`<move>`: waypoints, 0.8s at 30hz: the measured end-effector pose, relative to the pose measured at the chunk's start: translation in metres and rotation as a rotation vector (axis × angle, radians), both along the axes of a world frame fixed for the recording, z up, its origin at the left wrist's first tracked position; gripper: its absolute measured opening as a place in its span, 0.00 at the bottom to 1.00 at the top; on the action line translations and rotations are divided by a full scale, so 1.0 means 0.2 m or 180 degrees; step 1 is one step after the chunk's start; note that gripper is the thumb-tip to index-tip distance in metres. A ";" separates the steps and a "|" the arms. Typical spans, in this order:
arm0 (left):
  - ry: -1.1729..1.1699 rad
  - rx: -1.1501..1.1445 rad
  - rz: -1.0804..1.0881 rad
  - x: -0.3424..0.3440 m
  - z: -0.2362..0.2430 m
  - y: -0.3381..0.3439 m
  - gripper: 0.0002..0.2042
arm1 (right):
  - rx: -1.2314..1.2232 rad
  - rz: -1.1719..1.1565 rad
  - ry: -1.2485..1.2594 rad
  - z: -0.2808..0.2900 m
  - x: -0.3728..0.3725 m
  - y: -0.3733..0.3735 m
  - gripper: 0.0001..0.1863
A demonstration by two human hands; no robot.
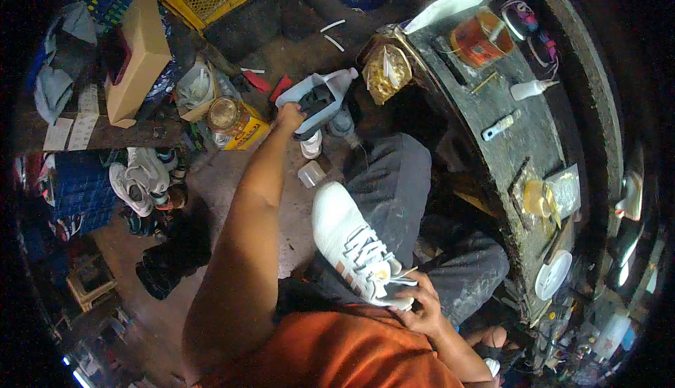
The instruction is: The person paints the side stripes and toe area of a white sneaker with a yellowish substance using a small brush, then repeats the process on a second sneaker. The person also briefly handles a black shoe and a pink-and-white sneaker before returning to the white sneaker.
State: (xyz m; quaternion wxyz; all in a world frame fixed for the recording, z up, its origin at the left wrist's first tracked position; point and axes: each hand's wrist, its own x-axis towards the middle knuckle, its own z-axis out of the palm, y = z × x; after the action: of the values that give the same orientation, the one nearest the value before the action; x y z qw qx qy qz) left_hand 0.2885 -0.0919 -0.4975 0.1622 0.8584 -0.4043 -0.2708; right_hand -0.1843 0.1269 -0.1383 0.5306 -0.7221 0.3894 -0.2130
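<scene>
My left arm is stretched forward, and my left hand (291, 115) is closed on the near end of a cut-open pale plastic jug (336, 94) that holds dark pieces (316, 96); its fingertips are hard to make out. My right hand (420, 302) grips the heel collar of a white laced sneaker (337, 226), which rests toe-forward on my grey-trousered lap. Just below the jug on the floor are another white shoe (311, 146), a small clear container (311, 173) and a grey shoe (341, 125).
A cluttered workbench (510, 149) on the right carries an orange pot (477, 36), white bottle (527, 90) and yellowish cup (536, 196). Left are a cardboard box (137, 61), yellow tin (245, 135), shoe pile (137, 184) and blue crate (84, 191). A yellow crate (207, 1) stands at the back.
</scene>
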 end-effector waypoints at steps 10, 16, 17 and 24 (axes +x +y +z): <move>-0.0742 0.1135 -0.0647 0.02 -0.10 -0.15 0.19 | 0.0051 0.0103 0.0108 0.03 0.03 -0.05 0.18; -0.0543 0.0437 -0.0249 0.12 0.07 -0.13 0.17 | 0.0110 0.0064 -0.0078 0.00 0.03 -0.04 0.19; -0.0669 0.0157 -0.0288 0.15 0.11 -0.10 0.17 | 0.0004 -0.0005 -0.0086 0.00 0.03 -0.04 0.19; 0.1122 -0.1749 0.0496 0.23 0.90 0.20 0.20 | 0.0033 -0.0029 -0.0748 -0.03 0.03 0.01 0.14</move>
State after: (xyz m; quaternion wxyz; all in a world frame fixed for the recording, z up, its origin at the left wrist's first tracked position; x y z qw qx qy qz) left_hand 0.3342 -0.0519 -0.3177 0.4752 0.7509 -0.3611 -0.2828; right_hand -0.1776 0.1283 -0.1441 0.5754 -0.6876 0.3289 -0.2966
